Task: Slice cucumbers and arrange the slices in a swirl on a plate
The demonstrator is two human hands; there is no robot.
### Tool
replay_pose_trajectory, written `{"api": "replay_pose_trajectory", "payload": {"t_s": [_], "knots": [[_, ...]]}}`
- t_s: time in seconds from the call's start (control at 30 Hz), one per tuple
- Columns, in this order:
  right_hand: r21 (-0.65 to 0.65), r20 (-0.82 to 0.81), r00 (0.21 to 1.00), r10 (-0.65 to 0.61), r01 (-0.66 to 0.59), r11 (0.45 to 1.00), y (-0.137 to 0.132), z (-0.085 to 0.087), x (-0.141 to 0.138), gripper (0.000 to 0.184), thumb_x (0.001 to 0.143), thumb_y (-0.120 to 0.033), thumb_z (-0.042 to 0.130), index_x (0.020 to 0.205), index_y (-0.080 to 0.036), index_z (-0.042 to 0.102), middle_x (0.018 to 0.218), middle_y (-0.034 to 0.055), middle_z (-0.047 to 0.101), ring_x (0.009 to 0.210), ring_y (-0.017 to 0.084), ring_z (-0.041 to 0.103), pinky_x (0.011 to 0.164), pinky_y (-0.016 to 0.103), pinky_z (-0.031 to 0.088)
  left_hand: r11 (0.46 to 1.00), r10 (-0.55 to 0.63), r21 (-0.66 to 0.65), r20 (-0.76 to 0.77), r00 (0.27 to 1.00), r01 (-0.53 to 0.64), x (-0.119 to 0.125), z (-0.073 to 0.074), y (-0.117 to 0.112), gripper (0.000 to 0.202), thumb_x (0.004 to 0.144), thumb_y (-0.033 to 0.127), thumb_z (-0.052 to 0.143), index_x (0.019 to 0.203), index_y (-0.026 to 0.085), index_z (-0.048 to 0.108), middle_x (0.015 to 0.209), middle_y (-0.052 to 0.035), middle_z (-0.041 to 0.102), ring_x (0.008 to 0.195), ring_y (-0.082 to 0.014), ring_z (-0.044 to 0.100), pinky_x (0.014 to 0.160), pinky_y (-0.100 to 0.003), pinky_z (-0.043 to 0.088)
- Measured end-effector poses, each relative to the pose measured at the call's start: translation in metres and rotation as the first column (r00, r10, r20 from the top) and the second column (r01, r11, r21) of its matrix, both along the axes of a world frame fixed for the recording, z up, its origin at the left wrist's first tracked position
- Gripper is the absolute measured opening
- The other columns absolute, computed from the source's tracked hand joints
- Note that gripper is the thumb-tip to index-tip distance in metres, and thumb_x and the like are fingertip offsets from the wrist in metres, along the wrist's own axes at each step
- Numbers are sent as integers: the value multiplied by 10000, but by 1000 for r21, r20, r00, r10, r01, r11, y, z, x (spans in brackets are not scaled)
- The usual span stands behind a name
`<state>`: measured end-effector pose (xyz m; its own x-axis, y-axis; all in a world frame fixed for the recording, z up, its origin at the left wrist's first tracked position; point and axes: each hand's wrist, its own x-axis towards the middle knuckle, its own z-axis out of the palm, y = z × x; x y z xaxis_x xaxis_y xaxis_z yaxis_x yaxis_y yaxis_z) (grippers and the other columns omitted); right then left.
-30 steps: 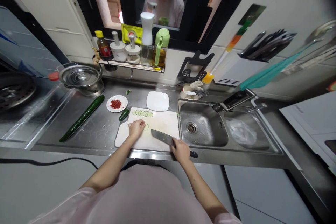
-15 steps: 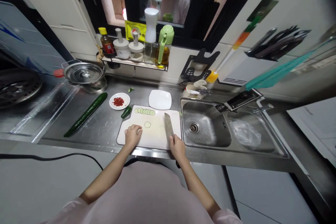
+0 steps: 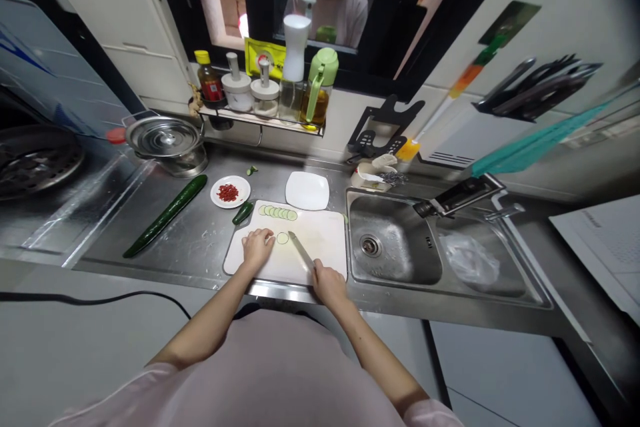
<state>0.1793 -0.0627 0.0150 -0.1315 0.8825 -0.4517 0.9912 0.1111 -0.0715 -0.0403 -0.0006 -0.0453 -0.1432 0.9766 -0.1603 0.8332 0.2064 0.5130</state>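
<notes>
The knife [image 3: 301, 249], with the right hand [image 3: 329, 283] closed around its handle, has swung in from the right of the cutting board [image 3: 327, 240], and the left hand [image 3: 257, 248] has come nearer, so the lone cucumber slice [image 3: 283, 238] now lies between fingertips and blade tip. The left fingers are loosely bent beside that slice; whether they meet or touch it I cannot tell. Bare board opens right of the blade, while the slice row [image 3: 277, 213] and white plate [image 3: 307, 191] limit the far edge and the sink [image 3: 400, 263] borders the right.
</notes>
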Motion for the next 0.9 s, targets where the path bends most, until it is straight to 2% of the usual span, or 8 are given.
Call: {"api": "replay_pose_trajectory", "payload": {"t_s": [0.17,0.3,0.57,0.9], "knots": [[-15,4,997,71,-71,997,2,1,-6,238,958,-243,327,1109,-189,502,924,120,701,878,238,673,724,307,421,998,16,-59,5,1000,-16,8,-2,19,225,841,391,510,922,239,654,1000,-66,685,1017,-261,556,865,-413,334],[-35,20,997,79,-78,996,4,1,-9,243,946,-207,336,1127,-182,497,921,125,699,894,231,671,732,305,421,992,31,-126,24,999,-28,9,-3,29,182,812,379,543,883,253,654,956,-46,707,987,-252,569,850,-410,328],[-53,21,995,102,-101,993,9,-2,-10,272,930,-178,332,1136,-164,509,938,144,695,913,240,664,741,318,426,992,33,-120,-36,999,-37,11,-2,33,167,801,366,552,870,254,654,975,-53,713,985,-257,578,863,-420,303],[-68,28,985,172,-170,983,21,7,-12,309,897,-126,361,1164,-167,511,961,139,688,940,223,651,752,309,439,985,46,-164,-21,999,-49,9,0,37,149,761,377,598,832,262,661,941,-42,721,990,-253,593,894,-417,291]]}}
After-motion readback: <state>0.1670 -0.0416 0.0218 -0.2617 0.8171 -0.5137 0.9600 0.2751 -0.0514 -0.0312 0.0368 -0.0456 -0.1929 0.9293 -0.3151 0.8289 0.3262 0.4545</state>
